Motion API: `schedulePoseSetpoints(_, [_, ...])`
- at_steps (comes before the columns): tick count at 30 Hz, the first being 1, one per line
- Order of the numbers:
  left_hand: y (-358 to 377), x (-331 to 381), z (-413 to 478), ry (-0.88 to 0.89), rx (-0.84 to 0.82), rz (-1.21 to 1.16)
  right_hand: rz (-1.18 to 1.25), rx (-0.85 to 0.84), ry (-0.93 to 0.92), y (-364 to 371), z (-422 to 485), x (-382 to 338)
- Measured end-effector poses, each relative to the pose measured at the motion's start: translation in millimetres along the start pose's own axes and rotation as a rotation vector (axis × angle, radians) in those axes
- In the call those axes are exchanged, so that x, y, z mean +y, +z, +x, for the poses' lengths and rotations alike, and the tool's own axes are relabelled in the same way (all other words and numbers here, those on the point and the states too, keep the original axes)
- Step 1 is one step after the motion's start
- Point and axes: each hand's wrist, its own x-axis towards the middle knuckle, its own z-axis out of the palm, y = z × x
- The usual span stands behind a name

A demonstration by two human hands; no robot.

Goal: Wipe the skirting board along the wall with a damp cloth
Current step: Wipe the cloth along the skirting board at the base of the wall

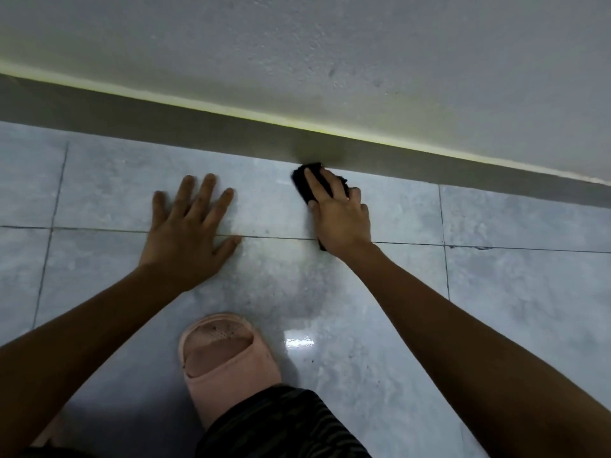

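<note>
A grey skirting board [172, 127] runs along the foot of the white wall, from upper left down to the right edge. My right hand [340, 216] grips a black cloth [305, 185] and presses its far end against the bottom of the board near the middle of the view. Most of the cloth is hidden under my fingers and palm. My left hand [188, 233] lies flat on the tiled floor with fingers spread, left of the cloth and apart from the board.
Pale grey glossy floor tiles [512, 292] with dark grout lines fill the lower view. My foot in a pink slipper [224, 361] stands between my forearms, with a dark patterned trouser leg [281, 424] below it. A bright light reflection [299, 342] sits beside the slipper.
</note>
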Motion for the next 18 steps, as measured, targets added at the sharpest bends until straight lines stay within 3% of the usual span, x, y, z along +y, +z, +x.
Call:
schedulePoseSetpoints(10, [-6,-4,1,0.013,-0.028,-0.006,0.132,-0.042,0.676,-19,12,143])
schedulePoseSetpoints(14, [-11,-3,-1,0.007,-0.058,-0.043,0.162,-0.151,0.779,-31,33,160])
schedulePoseSetpoints(18, [-14,-6,-1,0.017,-0.085,-0.037,0.137,-0.15,0.863,-31,36,148])
